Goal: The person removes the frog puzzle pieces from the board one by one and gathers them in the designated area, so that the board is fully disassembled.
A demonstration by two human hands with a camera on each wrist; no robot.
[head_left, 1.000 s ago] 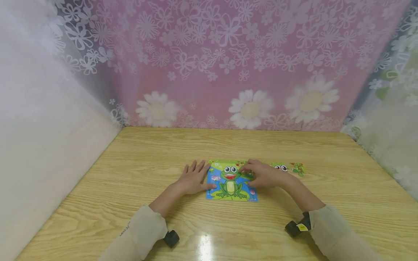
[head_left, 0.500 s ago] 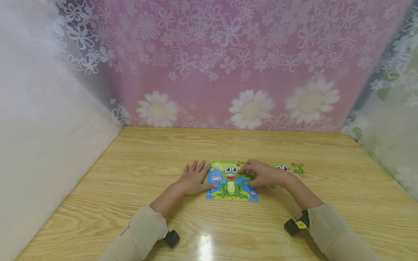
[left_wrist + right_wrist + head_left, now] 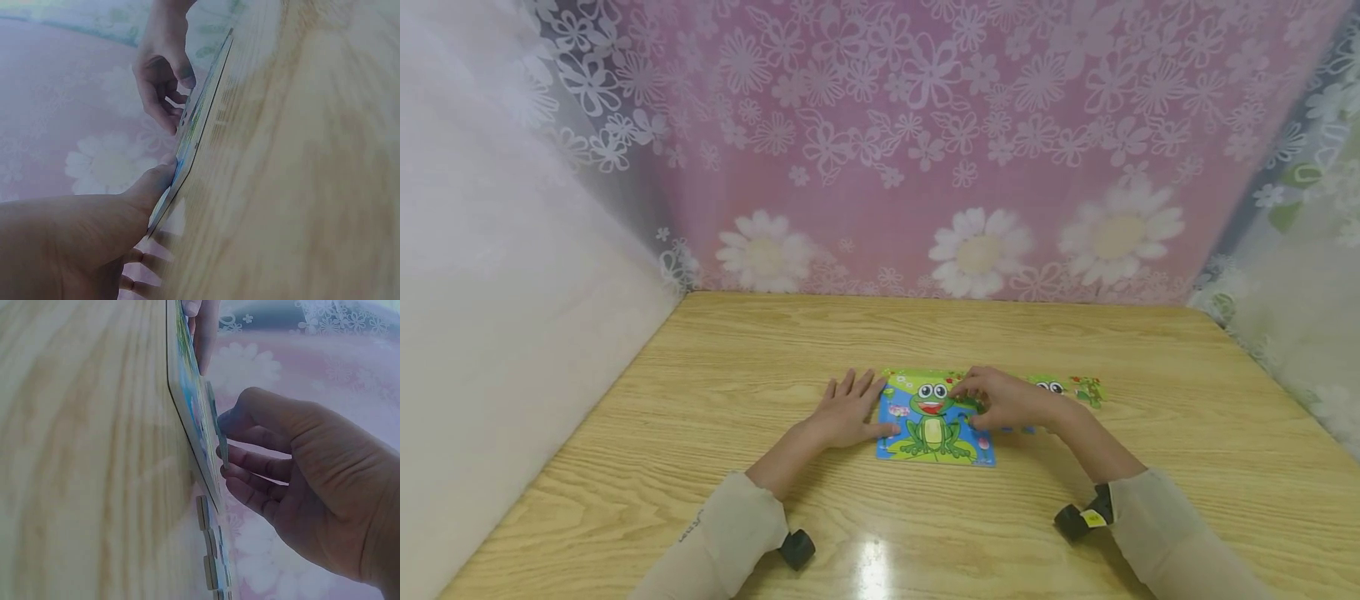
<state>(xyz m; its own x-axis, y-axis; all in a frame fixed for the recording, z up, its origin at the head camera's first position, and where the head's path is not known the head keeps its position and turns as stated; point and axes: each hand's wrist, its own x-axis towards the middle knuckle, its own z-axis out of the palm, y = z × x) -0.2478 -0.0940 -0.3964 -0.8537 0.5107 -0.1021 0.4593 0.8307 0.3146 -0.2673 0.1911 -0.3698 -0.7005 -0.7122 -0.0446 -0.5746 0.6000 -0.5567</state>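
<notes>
Left hand (image 3: pixel 848 410) flat, thumb steadying square frog puzzle board (image 3: pixel 934 429); right hand (image 3: pixel 1009 402) pinches thin green puzzle piece (image 3: pixel 220 439), edge-on only in wrist view; loose pieces (image 3: pixel 1071 388) right on wooden bench (image 3: pixel 715 392).

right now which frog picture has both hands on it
The frog puzzle board between the left hand and right hand; the other frog picture lies untouched behind.

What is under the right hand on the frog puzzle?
The right hand pinches a puzzle piece against the frog puzzle. The board's right part beneath is covered.
</notes>
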